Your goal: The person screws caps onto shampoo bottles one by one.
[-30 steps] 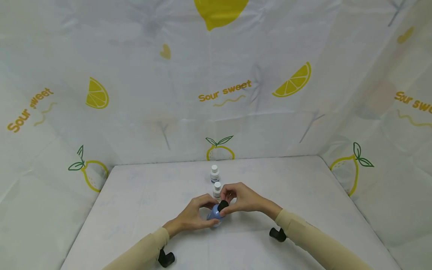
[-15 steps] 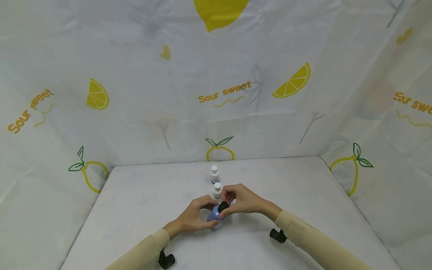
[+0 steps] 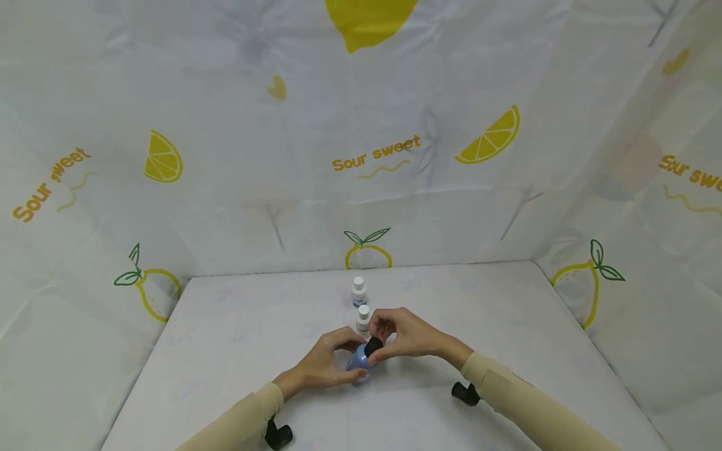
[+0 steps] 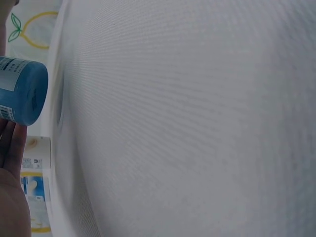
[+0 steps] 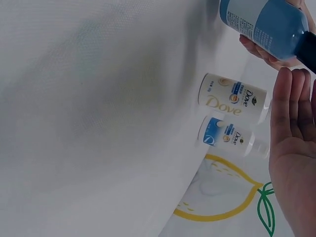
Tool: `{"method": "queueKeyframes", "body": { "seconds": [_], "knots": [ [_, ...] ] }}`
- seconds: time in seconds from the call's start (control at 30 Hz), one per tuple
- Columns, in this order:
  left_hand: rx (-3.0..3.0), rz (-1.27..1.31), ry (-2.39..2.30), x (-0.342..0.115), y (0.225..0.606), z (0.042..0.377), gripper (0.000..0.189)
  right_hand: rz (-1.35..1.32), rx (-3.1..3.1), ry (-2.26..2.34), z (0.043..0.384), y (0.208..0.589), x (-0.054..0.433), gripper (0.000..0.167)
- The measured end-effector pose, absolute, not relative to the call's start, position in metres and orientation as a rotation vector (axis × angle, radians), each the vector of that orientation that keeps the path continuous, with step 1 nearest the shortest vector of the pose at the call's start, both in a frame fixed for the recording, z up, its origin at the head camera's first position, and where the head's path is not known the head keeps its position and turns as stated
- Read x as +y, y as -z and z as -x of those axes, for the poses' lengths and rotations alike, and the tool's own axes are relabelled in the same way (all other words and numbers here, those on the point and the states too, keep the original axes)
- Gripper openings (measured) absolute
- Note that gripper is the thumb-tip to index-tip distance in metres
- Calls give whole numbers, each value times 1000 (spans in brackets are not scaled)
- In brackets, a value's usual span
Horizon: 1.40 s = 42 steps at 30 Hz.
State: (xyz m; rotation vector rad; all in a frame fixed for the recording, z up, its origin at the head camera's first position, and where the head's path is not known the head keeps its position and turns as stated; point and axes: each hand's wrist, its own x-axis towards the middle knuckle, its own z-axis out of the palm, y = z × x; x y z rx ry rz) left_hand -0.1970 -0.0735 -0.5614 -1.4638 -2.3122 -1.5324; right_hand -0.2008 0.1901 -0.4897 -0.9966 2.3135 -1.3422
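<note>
In the head view my left hand (image 3: 321, 360) grips the body of a blue bottle (image 3: 358, 359) from the left, fingers behind and thumb in front. The bottle leans to the right, its black cap (image 3: 373, 346) between the thumb and fingers of my right hand (image 3: 410, 336), which pinches it. The left wrist view shows the underside of the blue bottle (image 4: 30, 94), raised off the table. From the right wrist, the labelled blue bottle (image 5: 269, 27) has its cap (image 5: 308, 52) above my right fingers (image 5: 282, 101).
Two white Dove bottles stand upright behind the hands: a nearer one (image 3: 363, 324) close to my right fingertips and a farther one (image 3: 359, 294) with a blue label. A white cloth covers the table (image 3: 254, 326). A lemon-print sheet (image 3: 225, 207) hangs behind.
</note>
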Motion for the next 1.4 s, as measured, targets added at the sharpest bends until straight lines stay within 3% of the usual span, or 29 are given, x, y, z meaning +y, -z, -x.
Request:
{"method": "queueKeyframes", "body": {
  "seconds": [0.4,1.4],
  "knots": [
    [-2291,1469,1536,-72,562,198,44,1202,2075,1424,212,488,204,38],
    [-2288,1449,1549,-73,559,200,51,1230,2030,1423,212,481,203,36]
  ]
}}
